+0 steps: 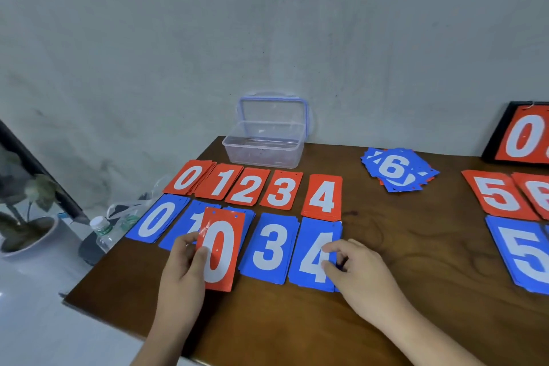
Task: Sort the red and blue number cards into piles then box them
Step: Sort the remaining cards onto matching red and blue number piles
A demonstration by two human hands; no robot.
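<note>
**Sorting cards: red 0 held, blue 4 pile gripped**

A red 0 card (pixel 221 249) is pinched at its left edge between the thumb and fingers of the left hand (pixel 181 264). It is held in front of the box (pixel 264 140), over the blue row (pixel 269 249). The blue 4 pile (pixel 315 255), front-right of the box, is gripped at its right edge by the curled fingers of the right hand (pixel 359 279). Just in front of the box a red row (pixel 246 190), 0 to 4, is laid out. Right of the box a loose blue heap (pixel 398 169) topped by a 6 is seen.
</note>
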